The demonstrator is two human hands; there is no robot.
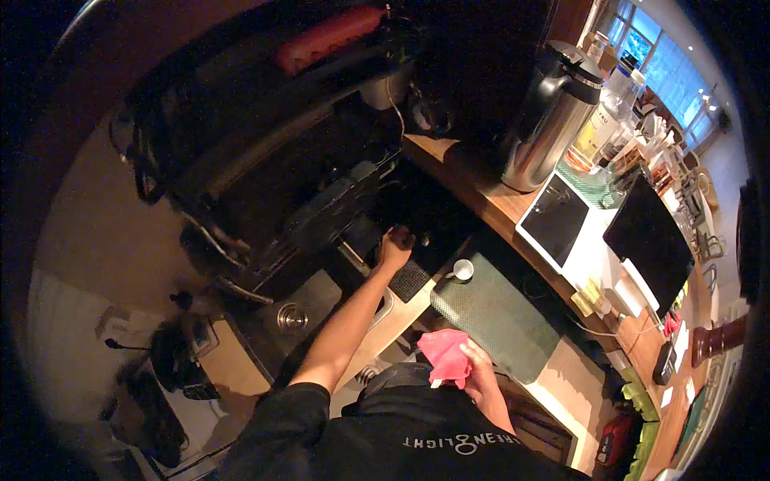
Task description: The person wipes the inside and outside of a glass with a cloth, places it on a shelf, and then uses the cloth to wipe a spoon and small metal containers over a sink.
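Note:
My left hand is stretched out ahead, its fingers closed around something dark that I cannot make out against the shadow. It is beside a large dark machine, which looks like an espresso machine, and above a black ribbed mat. Close to my body, my right hand grips a crumpled pinkish-red cloth. Between the hands, a small white cup is at the far left corner of a grey-green textured mat.
A steel thermal jug stands on the raised wooden counter to the right, near a white-framed tablet, bottles and a dark screen. At left, a round metal piece sits on a dark surface.

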